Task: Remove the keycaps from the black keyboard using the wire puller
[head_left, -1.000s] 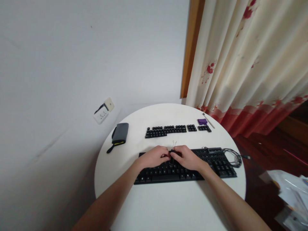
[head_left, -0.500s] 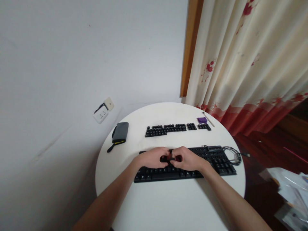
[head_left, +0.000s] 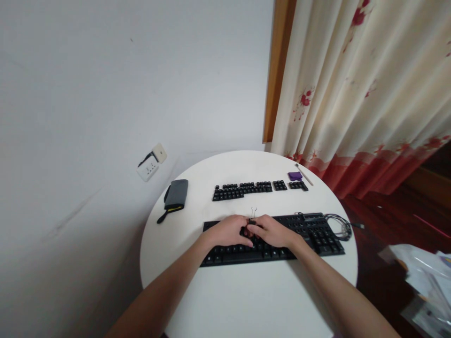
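Note:
A black computer keyboard point(head_left: 243, 257) lies across the table in front of me, with both hands over its left half. Between my fingertips is a wire keycap puller point(head_left: 253, 212), its two thin prongs pointing away from me past the keyboard's back edge. My right hand point(head_left: 275, 231) is closed around its dark body. The fingers of my left hand point(head_left: 229, 231) curl in against the right ones, thumb low over the keys; what they pinch is hidden. Behind the keyboard, removed black keycaps point(head_left: 243, 190) stand in rows and groups.
On the round white table point(head_left: 225, 300) are a grey pouch point(head_left: 176, 193) at left, a purple cloth point(head_left: 295, 176) and a thin brush point(head_left: 305, 174) at back right. The coiled cable point(head_left: 342, 227) lies by the keyboard's right end. Plastic bags point(head_left: 423, 277) are beyond the table.
The keycap puller has turned so its wire prongs now point away from me. My hands have come closer together, with the fingers overlapping.

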